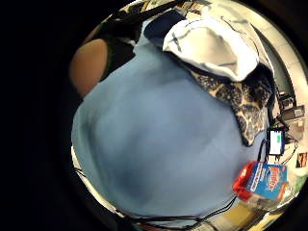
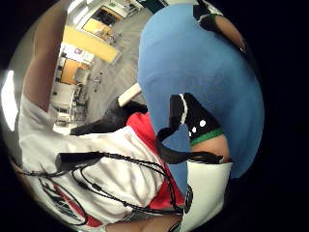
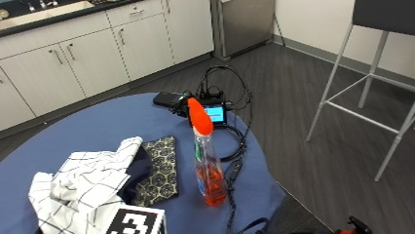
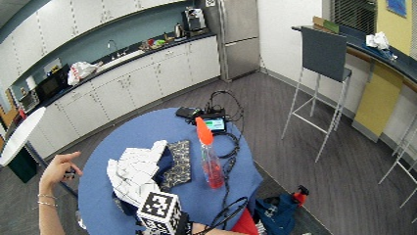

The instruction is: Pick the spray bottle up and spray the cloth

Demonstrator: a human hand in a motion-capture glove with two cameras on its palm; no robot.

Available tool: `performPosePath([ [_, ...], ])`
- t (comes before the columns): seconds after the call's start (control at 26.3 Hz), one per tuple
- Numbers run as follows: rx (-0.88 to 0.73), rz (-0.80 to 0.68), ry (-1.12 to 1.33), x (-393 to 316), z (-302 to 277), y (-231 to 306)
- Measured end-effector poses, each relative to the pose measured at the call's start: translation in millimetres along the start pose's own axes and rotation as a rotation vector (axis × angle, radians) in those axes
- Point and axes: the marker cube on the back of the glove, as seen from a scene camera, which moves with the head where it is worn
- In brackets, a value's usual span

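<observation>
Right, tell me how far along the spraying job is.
Nothing looks done yet. The spray bottle stands upright and untouched on the round blue table, orange liquid inside, beside the patterned cloth and the checked white cloth. No hand is on it. The gloved hand's palm views look down on the blue table, bottle off to one side. Left: reach, grip, lift, spray the cloth.

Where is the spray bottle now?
In the outside view the bottle stands upright on the blue table, just right of the patterned cloth.
</observation>
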Motion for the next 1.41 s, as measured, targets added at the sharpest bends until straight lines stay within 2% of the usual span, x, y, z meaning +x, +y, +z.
performPosePath([
  [1.18, 0.015, 0.013, 0.005, 2.5, -10.3, 8.3],
  [1.29, 0.094, 0.063, -0.036, 7.1, -30.8, 27.5],
  [1.41, 0.308, 0.136, -0.055, 27.0, -77.5, 60.0],
])
